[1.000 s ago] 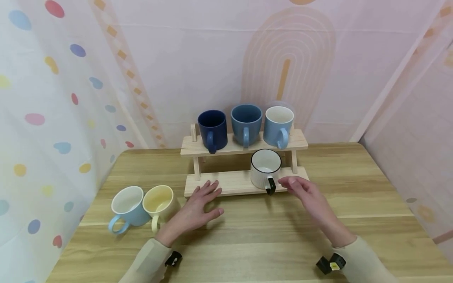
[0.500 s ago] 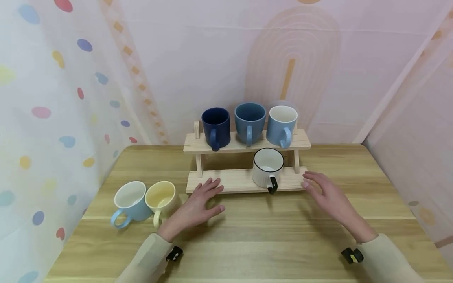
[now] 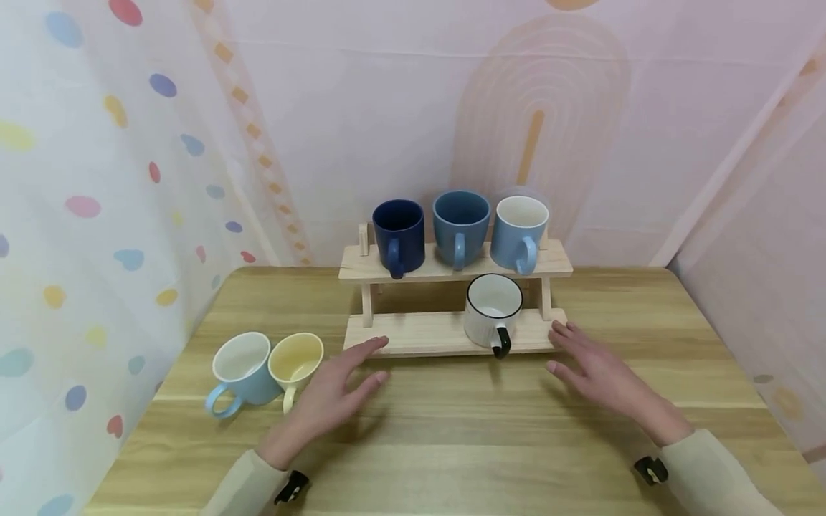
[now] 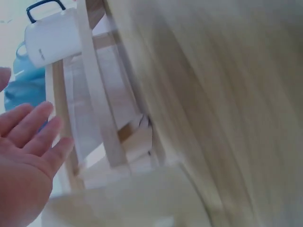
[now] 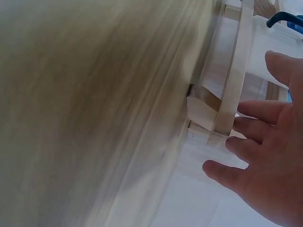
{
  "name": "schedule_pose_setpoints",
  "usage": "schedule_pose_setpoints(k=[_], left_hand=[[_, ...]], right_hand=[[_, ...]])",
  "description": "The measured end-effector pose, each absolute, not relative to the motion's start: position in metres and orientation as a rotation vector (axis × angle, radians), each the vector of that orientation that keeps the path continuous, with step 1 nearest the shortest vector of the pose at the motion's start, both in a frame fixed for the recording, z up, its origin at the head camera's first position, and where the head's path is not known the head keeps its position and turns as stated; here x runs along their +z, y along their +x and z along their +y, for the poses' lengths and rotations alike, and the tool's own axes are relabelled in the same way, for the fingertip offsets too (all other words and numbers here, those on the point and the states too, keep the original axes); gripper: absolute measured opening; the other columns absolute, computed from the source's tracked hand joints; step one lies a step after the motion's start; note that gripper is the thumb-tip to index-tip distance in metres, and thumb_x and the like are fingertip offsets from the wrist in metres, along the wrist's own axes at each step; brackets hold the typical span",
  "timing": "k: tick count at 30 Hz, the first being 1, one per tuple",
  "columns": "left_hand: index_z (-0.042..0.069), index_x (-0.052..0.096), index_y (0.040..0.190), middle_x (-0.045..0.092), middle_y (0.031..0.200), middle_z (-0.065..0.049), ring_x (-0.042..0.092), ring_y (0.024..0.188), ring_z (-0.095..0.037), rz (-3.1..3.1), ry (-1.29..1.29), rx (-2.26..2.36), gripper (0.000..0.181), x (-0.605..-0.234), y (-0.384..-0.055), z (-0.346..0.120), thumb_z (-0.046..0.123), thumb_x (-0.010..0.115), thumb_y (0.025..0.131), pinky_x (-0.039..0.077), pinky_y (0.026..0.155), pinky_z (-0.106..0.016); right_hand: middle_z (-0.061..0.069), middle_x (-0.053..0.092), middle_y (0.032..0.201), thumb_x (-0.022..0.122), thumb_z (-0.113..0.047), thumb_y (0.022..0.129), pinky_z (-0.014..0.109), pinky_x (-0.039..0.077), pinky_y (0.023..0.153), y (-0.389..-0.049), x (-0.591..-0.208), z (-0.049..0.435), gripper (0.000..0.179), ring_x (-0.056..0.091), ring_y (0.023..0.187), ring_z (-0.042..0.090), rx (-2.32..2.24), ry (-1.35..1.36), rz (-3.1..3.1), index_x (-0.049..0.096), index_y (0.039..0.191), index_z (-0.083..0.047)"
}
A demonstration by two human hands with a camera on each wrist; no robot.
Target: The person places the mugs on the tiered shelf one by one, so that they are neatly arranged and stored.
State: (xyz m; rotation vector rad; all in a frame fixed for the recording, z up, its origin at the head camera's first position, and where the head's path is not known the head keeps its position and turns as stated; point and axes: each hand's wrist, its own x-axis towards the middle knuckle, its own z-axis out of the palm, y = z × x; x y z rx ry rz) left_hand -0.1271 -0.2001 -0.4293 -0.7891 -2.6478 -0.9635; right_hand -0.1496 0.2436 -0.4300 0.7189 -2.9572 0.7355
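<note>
A white mug (image 3: 484, 324) with a black rim and black handle stands on the lower shelf (image 3: 419, 334) of a two-tier wooden rack. My right hand (image 3: 600, 373), fingers extended, is at the right front corner of that shelf; the right wrist view shows its fingers (image 5: 244, 149) beside the rack end. Over at the left front corner, my left hand (image 3: 325, 398) hovers with thumb and fingers spread apart. Just left of it stands a pale yellow mug (image 3: 298, 365), partly covered by the hand. Neither hand holds anything.
On the upper shelf (image 3: 419, 271) stand a navy mug (image 3: 409, 240), a mid-blue mug (image 3: 476, 236) and a light blue mug (image 3: 506, 242), handles forward. Another light blue mug (image 3: 254, 383) is beside the yellow one on the wooden table (image 3: 464, 444). Patterned curtains (image 3: 361, 129) rise behind.
My right hand has left the white mug's handle area and shifted right to the rack's end. My left hand has drawn back from the lower shelf, toward the lower left. The mugs stay put.
</note>
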Motion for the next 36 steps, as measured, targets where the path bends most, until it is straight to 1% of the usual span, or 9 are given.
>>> schedule_pose_setpoints(k=[3,6,10,13,16,21,26,32,36], left_hand=[[0.007,0.054,0.149,0.069,0.136,-0.002,0.063,0.127,-0.028,-2.552,-0.805,-0.969,0.057,-0.422,-0.124,-0.211,0.013,0.073,0.095,0.05,0.105,-0.046],[0.009,0.056,0.147,0.072,0.13,0.003,0.065,0.124,-0.025,-2.482,-0.796,-1.008,0.056,-0.415,-0.118,-0.222,0.008,0.073,0.093,0.047,0.107,-0.03],[0.011,0.062,0.138,0.074,0.121,0.003,0.067,0.117,-0.018,-2.423,-0.744,-1.122,0.047,-0.409,-0.106,-0.237,0.001,0.071,0.093,0.043,0.104,-0.016],[0.01,0.064,0.134,0.075,0.117,0.001,0.067,0.114,-0.011,-2.397,-0.706,-1.219,0.044,-0.407,-0.095,-0.249,-0.005,0.068,0.093,0.046,0.099,-0.015],[0.002,0.062,0.135,0.074,0.118,-0.005,0.065,0.116,-0.008,-2.374,-0.718,-1.365,0.042,-0.408,-0.086,-0.264,-0.011,0.061,0.095,0.05,0.094,-0.016],[-0.011,0.055,0.137,0.073,0.123,-0.009,0.064,0.121,-0.008,-2.342,-0.729,-1.616,0.038,-0.413,-0.073,-0.292,-0.016,0.048,0.1,0.049,0.098,-0.016],[-0.013,0.053,0.137,0.072,0.128,-0.007,0.064,0.124,-0.009,-2.349,-0.689,-1.744,0.036,-0.416,-0.064,-0.311,-0.013,0.041,0.104,0.048,0.103,-0.018],[-0.013,0.054,0.138,0.07,0.128,-0.018,0.065,0.123,-0.012,-2.342,-0.709,-1.767,0.038,-0.422,-0.055,-0.327,-0.011,0.033,0.107,0.048,0.104,-0.019],[-0.019,0.051,0.137,0.069,0.129,-0.021,0.065,0.123,-0.018,-2.278,-0.818,-1.799,0.04,-0.425,-0.052,-0.335,-0.013,0.026,0.106,0.049,0.104,-0.022]], right_hand=[[0.024,0.034,0.163,0.061,-0.033,0.106,0.069,0.027,0.116,-0.147,-0.43,0.246,0.06,0.028,0.149,0.051,0.768,0.69,-2.978,0.049,0.149,0.007],[0.024,0.033,0.163,0.06,-0.034,0.106,0.069,0.028,0.116,-0.144,-0.429,0.248,0.06,0.027,0.149,0.051,0.784,0.676,-2.98,0.049,0.149,0.007],[0.024,0.033,0.163,0.06,-0.034,0.106,0.069,0.028,0.115,-0.144,-0.428,0.248,0.06,0.027,0.149,0.051,0.787,0.684,-2.978,0.049,0.149,0.006],[0.024,0.033,0.163,0.061,-0.033,0.106,0.069,0.027,0.116,-0.144,-0.428,0.247,0.06,0.027,0.149,0.051,0.798,0.682,-2.977,0.049,0.149,0.006],[0.024,0.034,0.163,0.062,-0.031,0.105,0.069,0.027,0.116,-0.143,-0.429,0.246,0.059,0.028,0.149,0.052,0.804,0.692,-2.973,0.049,0.148,0.007],[0.024,0.035,0.162,0.062,-0.03,0.105,0.069,0.028,0.115,-0.143,-0.431,0.245,0.058,0.029,0.148,0.051,0.803,0.713,-2.972,0.05,0.148,0.007],[0.024,0.035,0.162,0.061,-0.031,0.106,0.069,0.029,0.115,-0.144,-0.431,0.244,0.058,0.029,0.148,0.051,0.803,0.715,-2.973,0.05,0.148,0.007],[0.024,0.034,0.163,0.06,-0.034,0.106,0.068,0.029,0.115,-0.146,-0.432,0.244,0.06,0.03,0.148,0.051,0.791,0.723,-2.972,0.05,0.149,0.006],[0.024,0.034,0.163,0.06,-0.034,0.106,0.069,0.028,0.115,-0.145,-0.431,0.243,0.059,0.029,0.148,0.051,0.79,0.728,-2.973,0.049,0.149,0.006]])
